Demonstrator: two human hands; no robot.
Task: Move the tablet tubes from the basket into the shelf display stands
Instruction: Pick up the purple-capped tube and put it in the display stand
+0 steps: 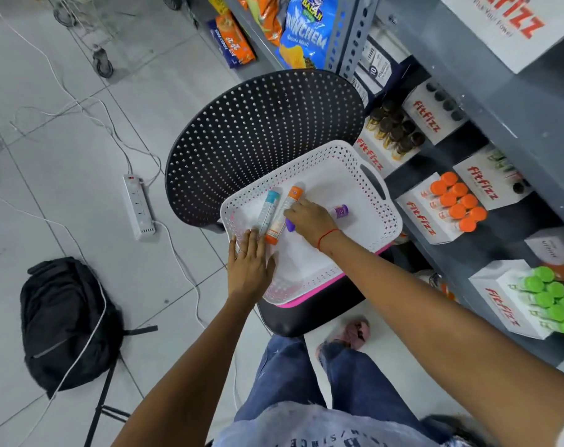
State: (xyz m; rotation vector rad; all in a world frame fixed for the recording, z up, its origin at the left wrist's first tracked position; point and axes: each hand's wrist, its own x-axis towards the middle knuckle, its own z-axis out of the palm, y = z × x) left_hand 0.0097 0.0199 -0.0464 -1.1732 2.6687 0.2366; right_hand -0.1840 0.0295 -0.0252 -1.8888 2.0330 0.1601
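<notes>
A white perforated basket [345, 162] sits on a black chair seat. Inside lie a teal-capped tube [267, 209], an orange-capped tube [282, 214] and a purple tube [338, 211]. My right hand [309, 221] rests over the purple tube, fingers curled around its lower end and touching the orange tube. My left hand [250, 264] lies flat on the basket's near left rim, fingers apart, its tips beside the teal tube. White display stands on the shelf at right hold orange-capped tubes [458, 200] and green-capped tubes [551, 300].
The black perforated chair [261, 130] stands against the grey shelf unit [487, 101]. A black backpack [64, 321], a white power strip [139, 206] and loose cables lie on the tiled floor to the left. Snack bags hang at the top.
</notes>
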